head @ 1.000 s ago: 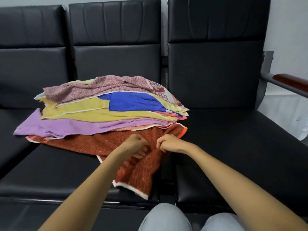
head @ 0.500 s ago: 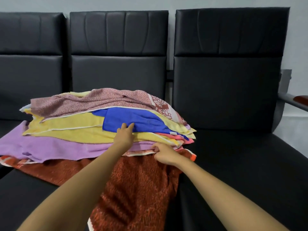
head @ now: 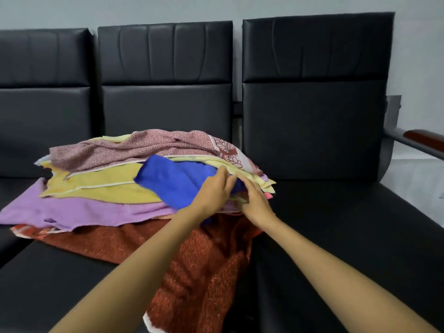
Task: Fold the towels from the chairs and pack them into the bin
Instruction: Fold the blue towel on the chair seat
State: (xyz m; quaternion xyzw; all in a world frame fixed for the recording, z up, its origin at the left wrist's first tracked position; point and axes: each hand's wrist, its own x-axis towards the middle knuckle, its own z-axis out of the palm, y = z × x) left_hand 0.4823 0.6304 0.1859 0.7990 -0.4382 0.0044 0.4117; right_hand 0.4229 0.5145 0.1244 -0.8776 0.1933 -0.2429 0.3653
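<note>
A pile of towels lies on the middle black chair seat (head: 60, 272). From the top it holds a pink patterned towel (head: 144, 150), a yellow towel (head: 96, 186), a blue towel (head: 173, 181), a purple towel (head: 72, 212) and a red-orange towel (head: 204, 260) that hangs over the seat's front. My left hand (head: 213, 191) grips the blue towel at its right part, and the cloth is bunched under my palm. My right hand (head: 254, 200) lies beside it at the pile's right edge, fingers stretched into the layers. The fingertips of both hands touch. No bin is in view.
Three black padded chairs stand side by side against a grey wall. The right chair seat (head: 348, 224) is bare and has a wooden armrest (head: 425, 139) on a metal bar at its far right. The left chair seat (head: 14, 188) is partly covered by the pile.
Both hands have left the red-orange towel's front and moved up the pile. My left hand has taken hold of the blue towel and bunched it. My right hand has moved up beside it.
</note>
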